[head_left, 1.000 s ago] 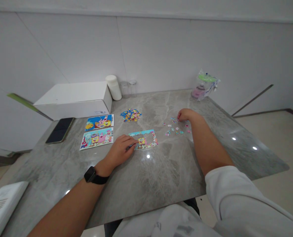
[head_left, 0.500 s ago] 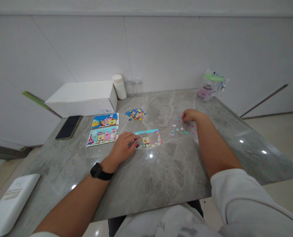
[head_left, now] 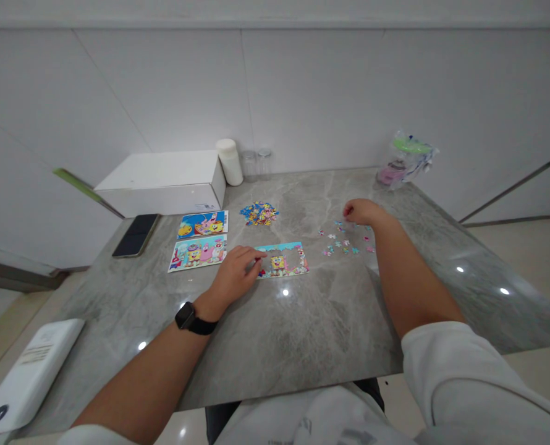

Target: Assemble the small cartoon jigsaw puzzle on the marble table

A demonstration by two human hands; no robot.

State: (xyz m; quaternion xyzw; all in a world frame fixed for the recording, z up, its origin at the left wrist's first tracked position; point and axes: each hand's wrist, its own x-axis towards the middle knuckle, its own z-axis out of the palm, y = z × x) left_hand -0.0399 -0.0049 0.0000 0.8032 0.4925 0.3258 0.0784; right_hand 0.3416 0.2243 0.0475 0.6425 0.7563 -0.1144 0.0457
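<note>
A partly assembled jigsaw puzzle [head_left: 279, 264] lies on the grey marbled table, its border joined and a yellow cartoon figure inside; grey gaps show to either side of the figure. My left hand [head_left: 236, 272], wearing a black watch, rests over the puzzle's left edge. Between its thumb and fingers is a small reddish puzzle piece [head_left: 257, 261]. Further right, my right hand [head_left: 362, 211] is closed in a pinch just beyond a scatter of loose puzzle pieces [head_left: 345, 243]. Whatever its fingertips hold is too small to make out.
Two picture cards [head_left: 198, 253] lie left of the puzzle, with a pile of puzzle pieces [head_left: 259, 213] behind. A phone [head_left: 136, 235], white box [head_left: 164, 179], white bottle [head_left: 230, 162], upturned glasses [head_left: 264, 162], plastic bag [head_left: 405, 162] and white device [head_left: 31, 377] stand around.
My right hand has lifted slightly away from the loose pieces, toward the back. My left hand stays at the puzzle's left edge. The whole view has shifted a little.
</note>
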